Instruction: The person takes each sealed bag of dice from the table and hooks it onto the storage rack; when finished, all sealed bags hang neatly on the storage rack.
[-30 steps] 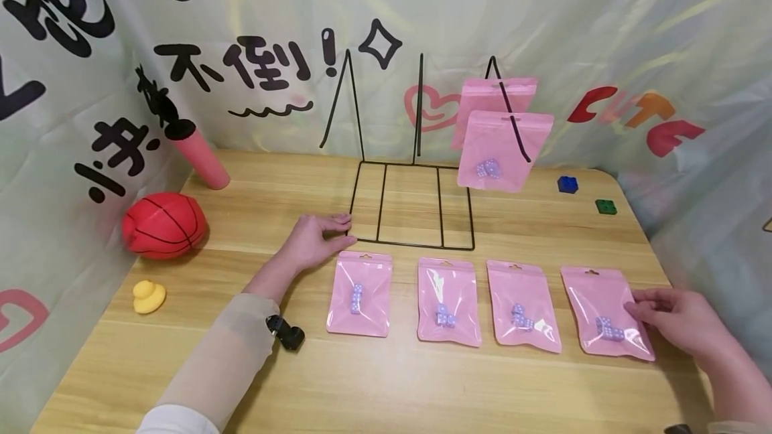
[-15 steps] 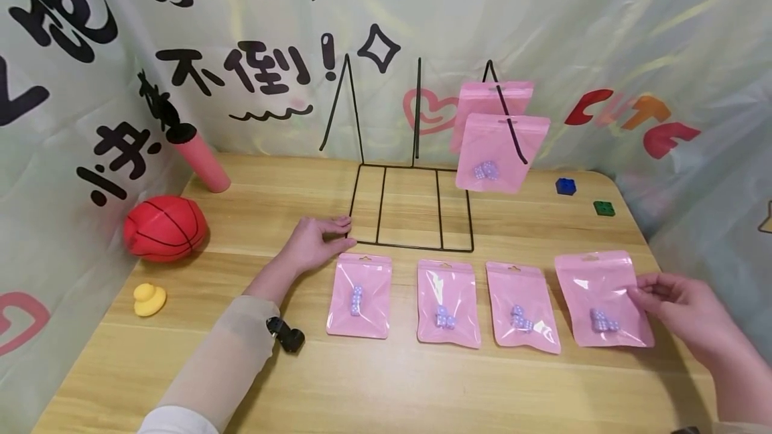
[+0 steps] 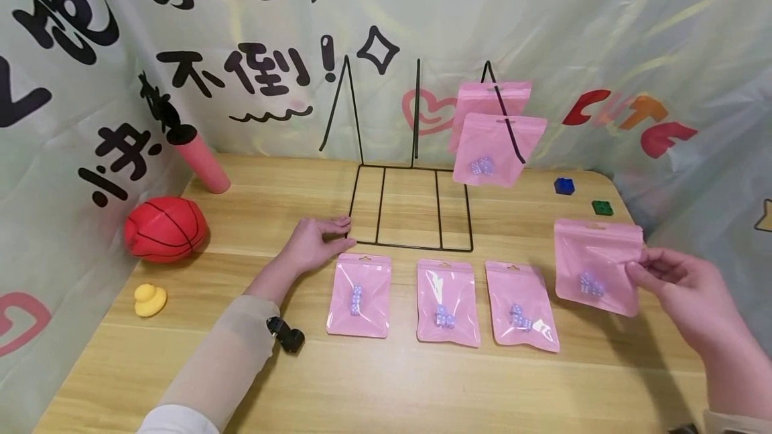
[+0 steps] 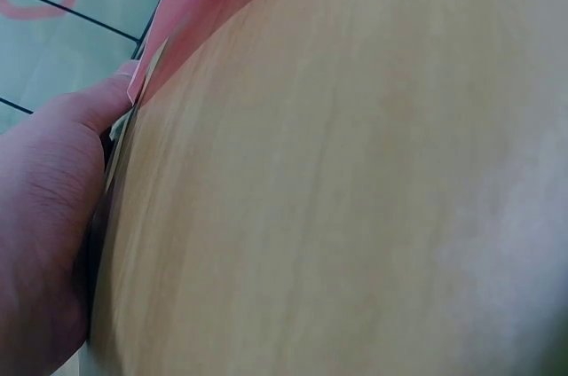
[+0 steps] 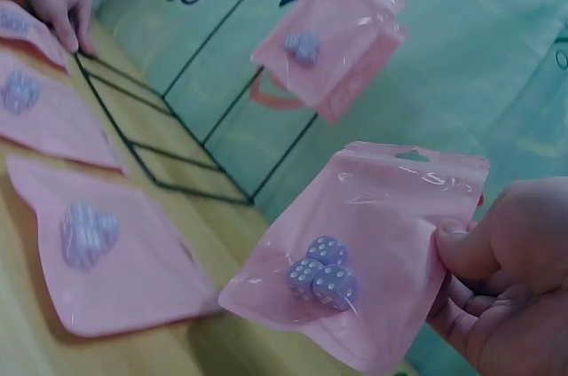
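Pink pouch lifted off table — right side.
Right hand (image 3: 681, 286) fingers pinch the dice pouch (image 3: 597, 265) by its edge; left hand (image 3: 316, 241) lies flat, fingers relaxed, touching wire rack (image 3: 410, 206).

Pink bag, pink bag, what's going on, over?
Right hand pinches pink bag, lifted off table. Left hand flat on rack base. Two bags hang on right hook. Path clear.
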### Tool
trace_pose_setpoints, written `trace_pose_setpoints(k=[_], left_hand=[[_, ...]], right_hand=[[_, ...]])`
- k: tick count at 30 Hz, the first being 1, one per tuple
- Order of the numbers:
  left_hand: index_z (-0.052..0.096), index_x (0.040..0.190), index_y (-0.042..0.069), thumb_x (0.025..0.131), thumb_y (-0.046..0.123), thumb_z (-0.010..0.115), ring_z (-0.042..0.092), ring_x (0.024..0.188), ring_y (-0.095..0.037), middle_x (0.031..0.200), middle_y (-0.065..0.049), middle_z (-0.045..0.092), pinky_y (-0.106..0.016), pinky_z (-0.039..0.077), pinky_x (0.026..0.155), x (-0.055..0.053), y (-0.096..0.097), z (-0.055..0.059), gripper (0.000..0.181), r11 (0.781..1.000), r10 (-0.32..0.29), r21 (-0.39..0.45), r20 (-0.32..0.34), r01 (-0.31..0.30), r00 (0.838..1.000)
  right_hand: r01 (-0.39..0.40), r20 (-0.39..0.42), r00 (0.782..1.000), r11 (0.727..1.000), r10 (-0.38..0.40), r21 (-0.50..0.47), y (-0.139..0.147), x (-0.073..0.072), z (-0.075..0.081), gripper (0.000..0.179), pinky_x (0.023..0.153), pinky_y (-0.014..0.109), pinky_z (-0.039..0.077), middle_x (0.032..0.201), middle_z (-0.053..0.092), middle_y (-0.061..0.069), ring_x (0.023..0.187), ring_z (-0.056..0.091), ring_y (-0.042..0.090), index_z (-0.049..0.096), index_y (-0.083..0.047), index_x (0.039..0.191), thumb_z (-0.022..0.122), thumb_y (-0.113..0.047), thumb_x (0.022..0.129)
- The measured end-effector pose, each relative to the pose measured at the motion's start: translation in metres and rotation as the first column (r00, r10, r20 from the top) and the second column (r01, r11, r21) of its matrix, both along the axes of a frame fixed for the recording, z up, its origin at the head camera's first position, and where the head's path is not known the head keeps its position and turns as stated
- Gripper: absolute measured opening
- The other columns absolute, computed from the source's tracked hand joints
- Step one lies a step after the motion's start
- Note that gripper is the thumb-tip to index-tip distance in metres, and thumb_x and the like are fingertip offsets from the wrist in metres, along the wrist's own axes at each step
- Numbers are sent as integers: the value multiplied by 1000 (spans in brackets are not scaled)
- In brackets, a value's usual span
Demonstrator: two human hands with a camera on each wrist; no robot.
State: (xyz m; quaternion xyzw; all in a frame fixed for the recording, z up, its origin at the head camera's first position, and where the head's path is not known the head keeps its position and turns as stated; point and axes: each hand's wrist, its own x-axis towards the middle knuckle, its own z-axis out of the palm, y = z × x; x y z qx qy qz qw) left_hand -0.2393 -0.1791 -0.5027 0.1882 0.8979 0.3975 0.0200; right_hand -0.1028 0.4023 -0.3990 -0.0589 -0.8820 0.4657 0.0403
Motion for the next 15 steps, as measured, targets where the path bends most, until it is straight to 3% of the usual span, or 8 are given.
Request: trace_pose_setpoints(k=[6,15], left_hand=[[78,121,9,93,34,85,60,134,-27,140,-3,66,-45,39,119,0,-1,-1,38,1000,-5,1,-17,5,1000],[78,122,8,93,34,85,61,134,-28,140,-3,66,-46,41,118,0,-1,-3,40,1000,-14,13,-31,14,999]], right_hand=[[11,-36,999,998,-13,-55,-19,-1,13,4,62,12,48,89,73,-14,75,62,2,74,-9,104,71,-8,102],[-54,-113,993,994,43,-95,-51,-2,29,6,63,14,52,90,76,-2,76,65,5,73,-3,106,71,-2,101]])
